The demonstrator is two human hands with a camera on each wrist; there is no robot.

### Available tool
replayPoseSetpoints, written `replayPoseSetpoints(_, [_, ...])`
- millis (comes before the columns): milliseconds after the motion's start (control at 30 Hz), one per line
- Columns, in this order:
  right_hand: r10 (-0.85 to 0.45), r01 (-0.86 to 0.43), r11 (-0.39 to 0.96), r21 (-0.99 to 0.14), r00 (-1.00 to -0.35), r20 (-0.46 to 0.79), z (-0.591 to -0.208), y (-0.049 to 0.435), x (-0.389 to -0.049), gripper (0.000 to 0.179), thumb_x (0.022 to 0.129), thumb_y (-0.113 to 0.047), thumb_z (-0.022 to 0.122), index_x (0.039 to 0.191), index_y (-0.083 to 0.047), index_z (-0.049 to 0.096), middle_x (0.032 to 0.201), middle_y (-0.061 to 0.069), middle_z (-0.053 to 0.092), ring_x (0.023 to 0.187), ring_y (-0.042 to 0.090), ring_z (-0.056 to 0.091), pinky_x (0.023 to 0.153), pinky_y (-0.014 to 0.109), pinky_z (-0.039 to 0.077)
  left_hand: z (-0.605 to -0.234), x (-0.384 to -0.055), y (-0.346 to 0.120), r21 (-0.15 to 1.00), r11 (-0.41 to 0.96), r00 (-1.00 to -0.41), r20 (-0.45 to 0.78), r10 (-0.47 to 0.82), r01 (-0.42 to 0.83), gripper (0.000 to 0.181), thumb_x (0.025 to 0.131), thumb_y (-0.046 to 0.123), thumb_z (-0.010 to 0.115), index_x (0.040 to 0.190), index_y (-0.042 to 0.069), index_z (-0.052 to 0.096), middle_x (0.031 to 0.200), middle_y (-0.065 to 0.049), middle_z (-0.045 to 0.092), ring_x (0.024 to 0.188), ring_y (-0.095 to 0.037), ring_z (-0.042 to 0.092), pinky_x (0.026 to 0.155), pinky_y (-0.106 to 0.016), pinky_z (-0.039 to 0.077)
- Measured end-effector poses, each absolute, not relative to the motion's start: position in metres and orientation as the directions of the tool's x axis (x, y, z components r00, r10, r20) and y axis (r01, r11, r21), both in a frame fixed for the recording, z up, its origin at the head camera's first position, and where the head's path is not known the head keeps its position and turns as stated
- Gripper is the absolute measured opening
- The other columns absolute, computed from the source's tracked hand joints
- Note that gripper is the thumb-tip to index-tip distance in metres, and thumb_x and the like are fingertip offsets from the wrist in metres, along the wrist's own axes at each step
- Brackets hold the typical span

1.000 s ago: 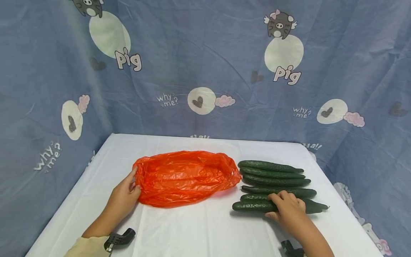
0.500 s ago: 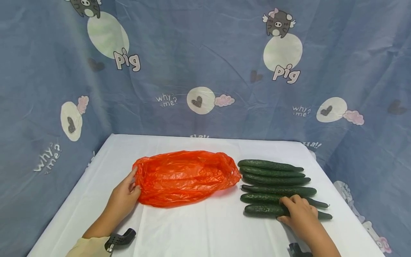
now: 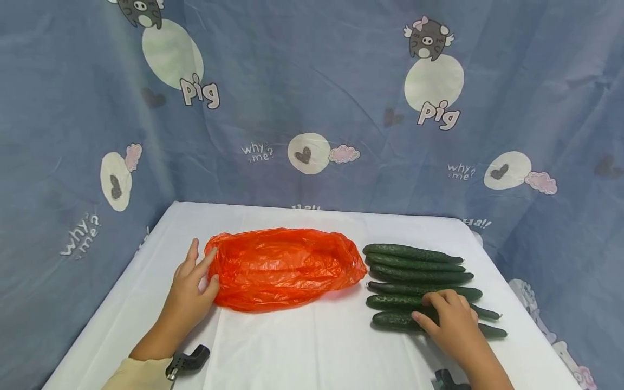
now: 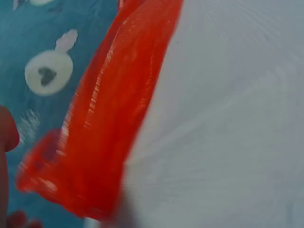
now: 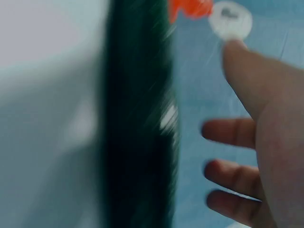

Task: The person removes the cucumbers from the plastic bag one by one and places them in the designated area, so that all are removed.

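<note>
A crinkled red plastic bag (image 3: pixel 283 265) lies flattened across the white table, its mouth facing the near side. At its left end my left hand (image 3: pixel 185 295) has its fingers spread, the fingertips right at the bag's edge. Several long green cucumbers lie side by side to the right of the bag. My right hand (image 3: pixel 453 327) is over the two nearest ones, hiding part of the front cucumber (image 3: pixel 395 320). The right wrist view shows that cucumber (image 5: pixel 137 118) large and blurred, with thumb and fingers apart from it.
Farther back, more cucumbers (image 3: pixel 419 275) lie close together. A white cloth covers the table (image 3: pixel 273 346). Behind and at both sides hangs a blue printed curtain (image 3: pixel 312 81). A dark wrist mount (image 3: pixel 190 360) sits by the left cuff.
My left hand has let go of the bag and spread its fingers. The front cucumber was slid right and nearer, apart from its neighbour; my right hand has since loosened from it.
</note>
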State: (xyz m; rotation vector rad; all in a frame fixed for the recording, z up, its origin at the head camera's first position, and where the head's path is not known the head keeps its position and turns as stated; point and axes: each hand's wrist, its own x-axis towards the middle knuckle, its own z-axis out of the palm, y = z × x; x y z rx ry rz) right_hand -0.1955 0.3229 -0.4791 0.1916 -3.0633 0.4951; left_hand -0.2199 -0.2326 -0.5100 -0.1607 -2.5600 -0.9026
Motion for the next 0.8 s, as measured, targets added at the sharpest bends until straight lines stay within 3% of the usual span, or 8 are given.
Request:
replayPoseSetpoints(133, [-0.168,-0.209,0.935,-0.287,-0.972,0.162,-0.462,0.299,-0.215,0.067,0.100,-0.056,0.064,0.150,-0.013,0.053,0.156,0.022,0.041,0.144,0.050,0.033,0.107,0.075,0.030,-0.484,-0.218,-0.226,0.367,0.905,-0.924,0.378,0.067,0.216,0.071,0.095,0.023,0.068,0.160,0.008,0.043,0.174,-0.020,0.018,0.151,-0.056,0.025,0.105,-0.084,0.037])
replayPoseSetpoints(267, [-0.278,-0.305,0.943,-0.134,-0.942,0.186,-0.437,0.269,-0.256,0.082,0.099,-0.064,0.058,0.165,-0.022,0.036,0.172,0.017,0.024,0.157,0.045,0.022,0.123,0.073,0.018,-0.451,-0.238,-0.219,0.151,0.955,-0.945,0.248,0.214,0.256,0.079,0.096,0.041,0.068,0.164,0.015,0.036,0.176,-0.018,0.009,0.156,-0.057,0.007,0.119,-0.081,0.020])
replayPoseSetpoints(433, [-0.375,-0.372,0.927,0.050,-0.918,0.126,-0.411,0.234,-0.308,0.091,0.096,-0.073,0.054,0.169,-0.029,0.022,0.177,0.010,0.013,0.162,0.036,0.014,0.130,0.067,0.009,-0.420,-0.280,-0.203,-0.033,0.948,-0.939,0.128,0.319,0.317,0.085,0.097,0.057,0.064,0.167,0.024,0.030,0.177,-0.012,0.006,0.160,-0.051,0.000,0.125,-0.075,0.006])
replayPoseSetpoints(600, [-0.394,-0.384,0.914,0.128,-0.917,0.062,-0.406,0.206,-0.331,0.093,0.094,-0.073,0.056,0.169,-0.029,0.022,0.176,0.007,0.014,0.163,0.033,0.010,0.131,0.066,0.006,-0.423,-0.299,-0.187,-0.090,0.930,-0.929,0.072,0.363,0.357,0.085,0.097,0.063,0.059,0.167,0.025,0.028,0.177,-0.010,0.006,0.161,-0.046,0.002,0.127,-0.073,0.006])
replayPoseSetpoints(800, [-0.403,-0.393,0.904,0.167,-0.915,0.025,-0.414,0.200,-0.339,0.091,0.095,-0.073,0.054,0.169,-0.029,0.023,0.176,0.007,0.015,0.163,0.032,0.011,0.131,0.065,0.010,-0.433,-0.299,-0.179,-0.061,0.932,-0.931,0.062,0.360,0.356,0.085,0.097,0.064,0.058,0.167,0.026,0.029,0.177,-0.009,0.007,0.162,-0.044,0.003,0.127,-0.073,0.008])
